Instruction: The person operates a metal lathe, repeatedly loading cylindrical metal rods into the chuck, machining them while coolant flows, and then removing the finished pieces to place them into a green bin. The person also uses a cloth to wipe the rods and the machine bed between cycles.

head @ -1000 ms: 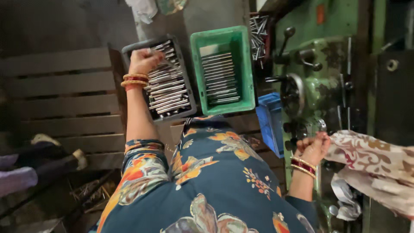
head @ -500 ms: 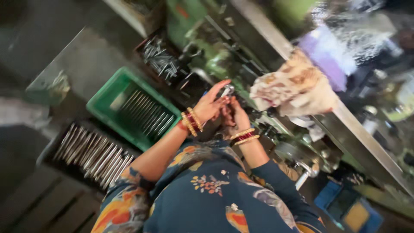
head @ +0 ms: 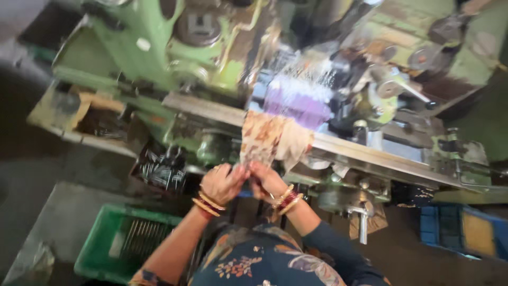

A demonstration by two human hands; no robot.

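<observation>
blurred cloth (head: 267,140) — both hands' grip unclear

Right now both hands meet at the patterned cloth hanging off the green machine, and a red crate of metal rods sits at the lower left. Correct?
Not quite. The crate at the lower left is green, not red, as the head view shows. The rest holds: the left hand and the right hand meet at the patterned cloth hanging off the green machine, and the crate holds metal rods.
</observation>
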